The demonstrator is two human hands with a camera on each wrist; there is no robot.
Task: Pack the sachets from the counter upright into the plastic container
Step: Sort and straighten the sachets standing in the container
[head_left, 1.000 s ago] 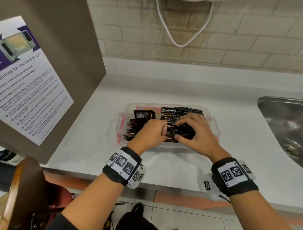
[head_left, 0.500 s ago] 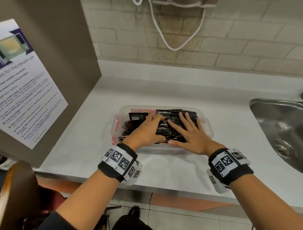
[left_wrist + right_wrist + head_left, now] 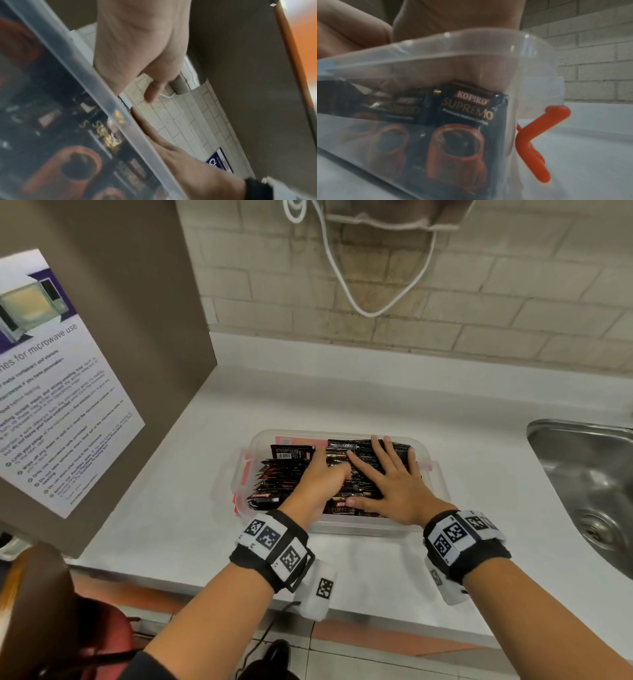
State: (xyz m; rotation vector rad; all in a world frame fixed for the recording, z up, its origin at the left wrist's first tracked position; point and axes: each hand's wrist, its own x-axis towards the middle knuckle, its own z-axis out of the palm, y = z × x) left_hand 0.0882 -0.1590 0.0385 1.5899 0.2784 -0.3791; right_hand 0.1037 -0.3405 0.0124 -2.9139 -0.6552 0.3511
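Note:
A clear plastic container [image 3: 363, 529] with red clips [image 3: 539, 135] stands on the white counter [image 3: 376, 570]. Black coffee sachets [image 3: 279, 474] fill it, standing on edge in rows; the near ones show through the wall [image 3: 467, 115]. My left hand [image 3: 318, 478] lies on the sachets near the middle, fingers pointing right. Beside it, my right hand [image 3: 388, 479] rests flat on the right row with fingers spread and thumb along the front. Neither hand grips a sachet. The sachets under both palms are hidden.
A steel sink [image 3: 589, 484] is set into the counter at the right. A brown panel with a microwave notice [image 3: 61, 392] stands on the left. A white cable [image 3: 370, 309] hangs on the brick wall behind. A chair back [image 3: 34, 611] sits below the counter's front edge.
A second ago both hands had fingers curled into the sachets near the container's middle. Their fingers have straightened, and both hands now lie flat on top of the rows.

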